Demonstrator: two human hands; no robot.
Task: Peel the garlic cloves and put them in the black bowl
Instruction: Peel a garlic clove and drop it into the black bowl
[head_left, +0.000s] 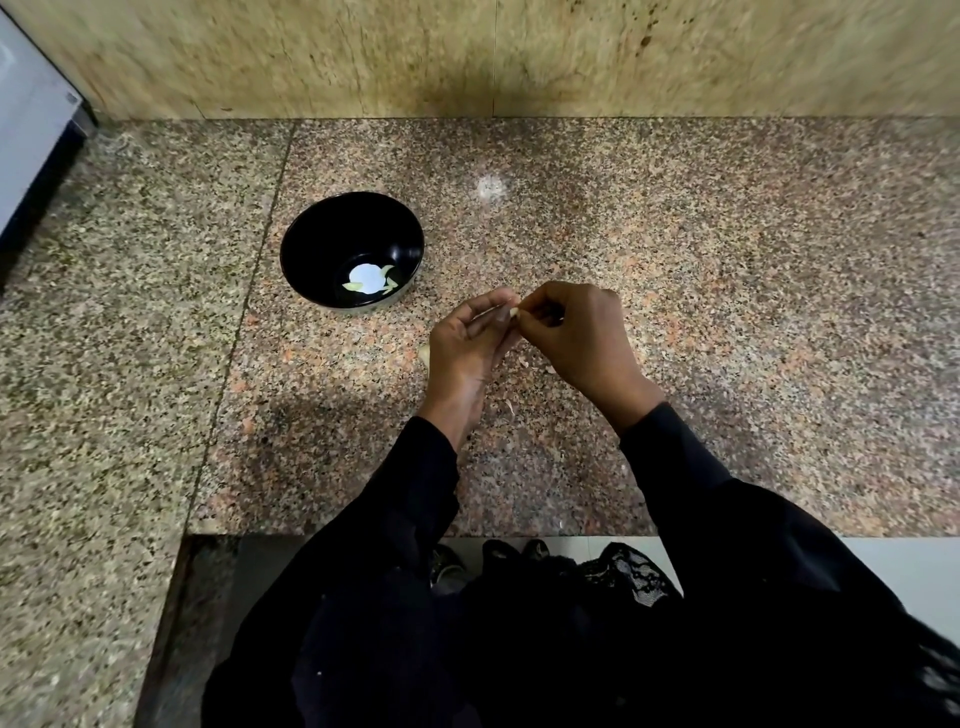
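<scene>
A black bowl (311, 228) stands on the speckled granite counter (727, 291), left of my hands. Pale peeled garlic cloves (354, 286) lie at its bottom beside a bright glare spot. My left hand (467, 345) and my right hand (582, 338) meet above the counter, just right of the bowl. Between their fingertips they pinch one small pale garlic clove (514, 312), mostly hidden by the fingers. Another pale clove (425, 354) peeks out on the counter behind my left hand.
A tiled wall (467, 52) rises behind the counter. A grey appliance (26, 130) stands at the far left. Thin bits of garlic skin (550, 368) lie on the granite under my hands. The counter's front edge (519, 535) runs near my body.
</scene>
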